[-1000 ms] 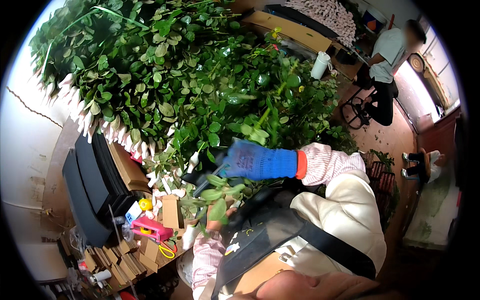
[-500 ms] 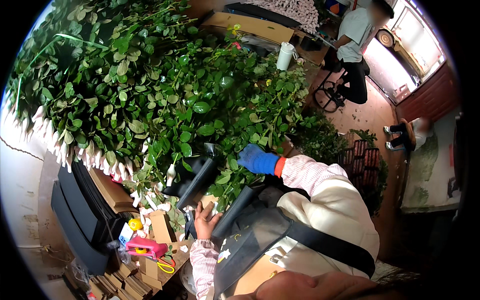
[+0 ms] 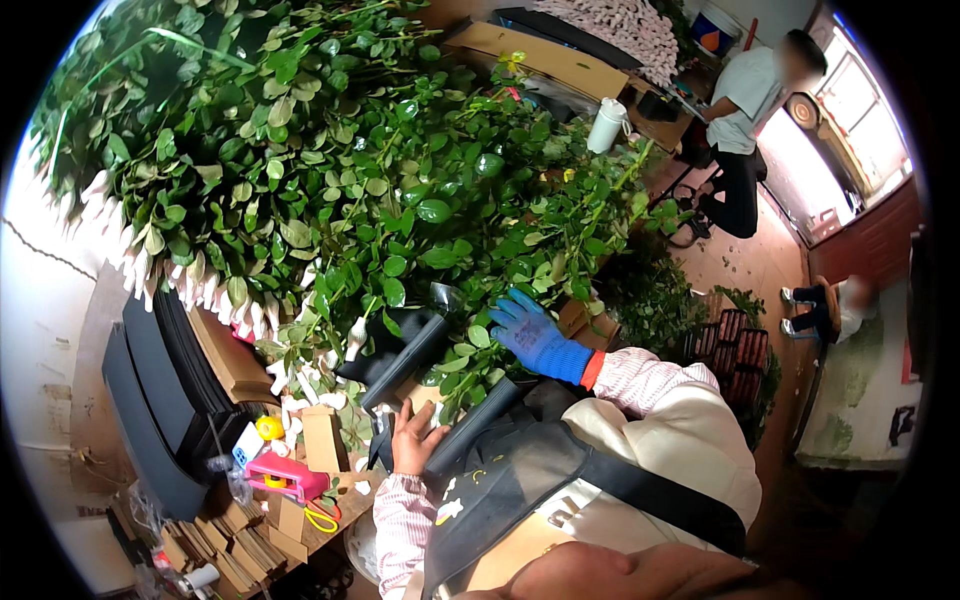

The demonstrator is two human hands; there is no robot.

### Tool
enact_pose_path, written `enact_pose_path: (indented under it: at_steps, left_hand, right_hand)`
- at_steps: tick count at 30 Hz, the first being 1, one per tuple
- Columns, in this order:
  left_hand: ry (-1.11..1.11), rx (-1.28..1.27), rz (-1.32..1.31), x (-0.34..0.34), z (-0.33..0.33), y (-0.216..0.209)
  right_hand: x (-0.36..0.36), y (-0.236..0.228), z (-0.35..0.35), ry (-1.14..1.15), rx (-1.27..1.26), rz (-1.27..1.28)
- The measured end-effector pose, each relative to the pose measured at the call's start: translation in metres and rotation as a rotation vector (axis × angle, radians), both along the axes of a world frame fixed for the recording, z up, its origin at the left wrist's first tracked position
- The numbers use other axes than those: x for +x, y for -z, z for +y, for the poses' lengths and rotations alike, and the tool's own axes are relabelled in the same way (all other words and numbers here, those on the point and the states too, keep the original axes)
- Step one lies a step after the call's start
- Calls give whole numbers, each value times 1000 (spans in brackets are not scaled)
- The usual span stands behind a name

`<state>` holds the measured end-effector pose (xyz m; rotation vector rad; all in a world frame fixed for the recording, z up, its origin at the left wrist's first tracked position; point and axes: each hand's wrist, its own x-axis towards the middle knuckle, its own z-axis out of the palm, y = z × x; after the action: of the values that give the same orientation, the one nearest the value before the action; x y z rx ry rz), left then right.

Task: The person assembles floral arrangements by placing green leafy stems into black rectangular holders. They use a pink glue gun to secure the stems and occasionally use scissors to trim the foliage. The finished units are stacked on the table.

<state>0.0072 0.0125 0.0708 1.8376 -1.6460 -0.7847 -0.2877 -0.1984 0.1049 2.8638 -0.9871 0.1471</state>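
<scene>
My right hand (image 3: 537, 337), in a blue glove with an orange cuff edge, lies open with fingers spread against the leafy green stems (image 3: 470, 255). My bare left hand (image 3: 413, 438) is low in the middle, its fingers apart, between two upright dark panels: the far panel (image 3: 405, 362) and the near panel (image 3: 476, 427). Leaves hang into the gap between these panels, just beyond my left fingertips. One flower head in a white sleeve (image 3: 357, 338) sticks out by the far panel. What lies under my left palm is hidden.
Left of the stems are many white-sleeved heads (image 3: 190, 282) and a stack of black sheets (image 3: 165, 400). A pink tape dispenser (image 3: 287, 476), yellow-handled scissors (image 3: 321, 517) and cardboard pieces (image 3: 240, 545) lie lower left. A white bottle (image 3: 606, 126) stands behind; a person (image 3: 740, 110) is at upper right.
My right hand's curled fingers have spread out on the leaves. My left hand stays between the panels. The whole view has shifted slightly, with the background moving right and down.
</scene>
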Motion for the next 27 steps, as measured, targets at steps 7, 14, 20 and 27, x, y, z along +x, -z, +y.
enact_pose_path:
  at_steps: [7,14,20,27]
  left_hand:
    - [5,5,-5,0,-2,-1]
    - [21,30,-3,1,-1,-2]
    - [24,81,22,1,-1,-1]
    - [67,80,-93,2,-2,-6]
  right_hand:
    - [18,3,-51,-154,409,545]
    - [24,2,-125,35,660,423]
    - [51,68,-133,36,341,286]
    - [70,-50,-158,164,526,239]
